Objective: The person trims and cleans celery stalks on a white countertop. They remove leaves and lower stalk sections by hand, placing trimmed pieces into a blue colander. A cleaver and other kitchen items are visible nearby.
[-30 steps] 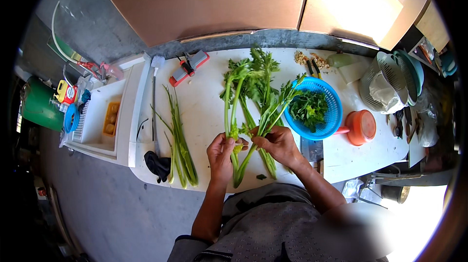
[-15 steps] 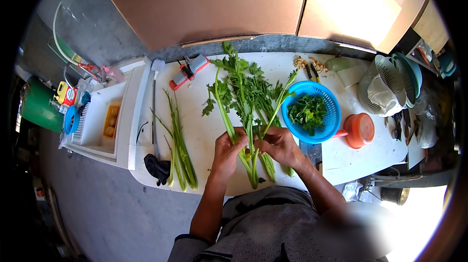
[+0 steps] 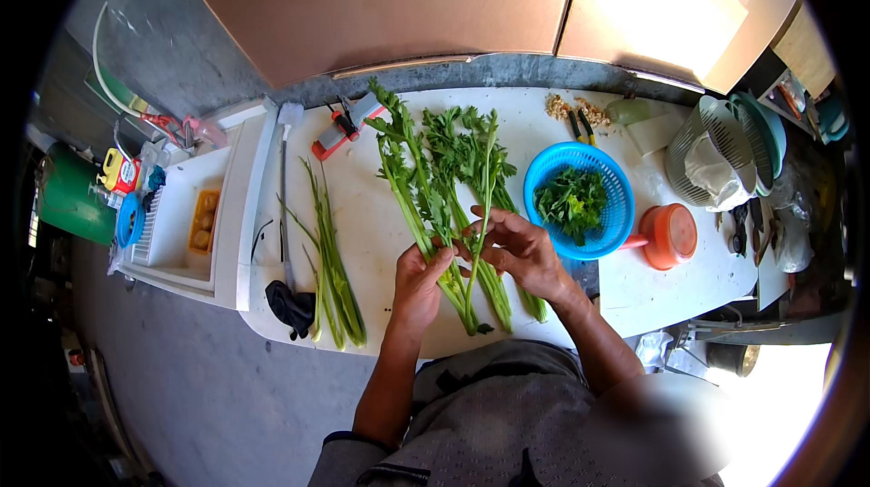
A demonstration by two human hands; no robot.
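Observation:
Over the white table, my left hand (image 3: 420, 286) is closed on the lower part of a leafy celery bunch (image 3: 410, 181), with the thumb across the stalks. Close beside it, my right hand (image 3: 527, 259) pinches a thin pale celery stalk (image 3: 487, 181) that rises between the two hands. Its fingertips are partly hidden behind the stalk. More leafy celery (image 3: 497, 298) lies under and beyond the hands, its cut ends toward me. To the right, a blue plastic basket (image 3: 629, 215) contains picked green leaves (image 3: 573, 202).
Bare celery stalks (image 3: 335, 292) and a black cloth (image 3: 290, 308) lie at left, near a red-grey tool (image 3: 348, 126) and the sink (image 3: 172, 183). On the right are an orange dipper (image 3: 669, 235), black-yellow scissors (image 3: 582, 127), peelings (image 3: 594, 113) and stacked baskets (image 3: 707, 138).
The leafy bunch in my left hand has tilted leftward. My right hand has opened out slightly, and the thin stalk by it now stands more upright, away from the basket.

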